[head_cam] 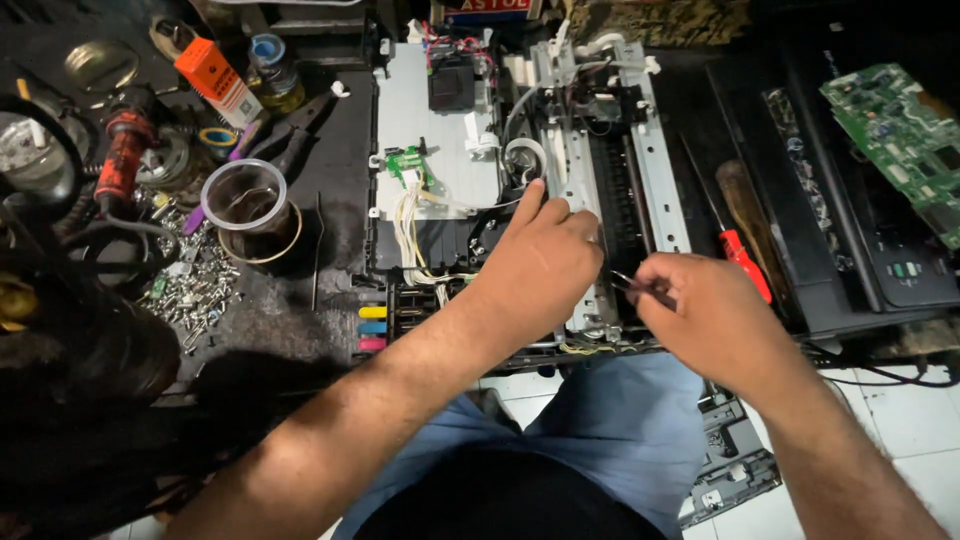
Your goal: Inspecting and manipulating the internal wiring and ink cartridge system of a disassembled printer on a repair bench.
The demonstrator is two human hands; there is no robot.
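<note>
Opened grey-and-black printer chassis with bare metal frame (660, 160) at frame centre. Left hand (535, 265) rests on chassis, fingers curled, index fingertip extended toward 12 o'clock, pressing metal rail; holds nothing visible. Right hand (700, 310) at 3 o'clock of left, fingers pinched closed on thin dark metal tweezers (628, 283), tips pointing 9 o'clock. Red-handled screwdriver (738, 250) at 1 o'clock of right hand. Clear plastic cup (245, 200) far toward 9 o'clock.

I see my two bare forearms — no sleeves, no watch — above light blue jeans (620, 420) and a dark shirt (500, 505).
</note>
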